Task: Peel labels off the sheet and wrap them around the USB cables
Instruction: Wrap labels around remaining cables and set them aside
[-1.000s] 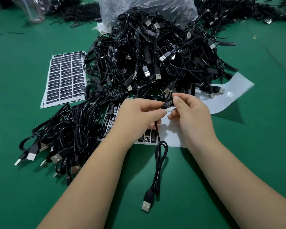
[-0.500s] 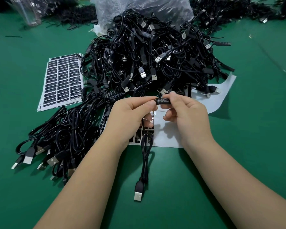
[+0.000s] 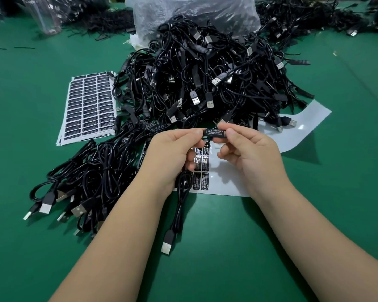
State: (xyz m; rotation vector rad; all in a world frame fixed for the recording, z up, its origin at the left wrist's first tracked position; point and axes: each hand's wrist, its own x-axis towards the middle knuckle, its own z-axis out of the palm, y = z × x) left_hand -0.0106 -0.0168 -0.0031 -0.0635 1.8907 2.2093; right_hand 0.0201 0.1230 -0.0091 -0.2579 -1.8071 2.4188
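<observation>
Head view: both hands (left hand (image 3: 172, 153), right hand (image 3: 249, 153)) pinch labelled cable (image 3: 214, 134).

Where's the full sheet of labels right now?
In the head view, the full label sheet lies flat on the green table, left of the big cable pile, beyond the left hand.

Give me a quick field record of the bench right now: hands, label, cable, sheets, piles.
left hand: pinches label's left end
right hand: pinches label's right end
label: black, white print, wrapped on cable
cable: hangs toward viewer, plug on mat
near sheet: few labels left
full sheets: far left
big pile: behind hands
small pile: left
</observation>
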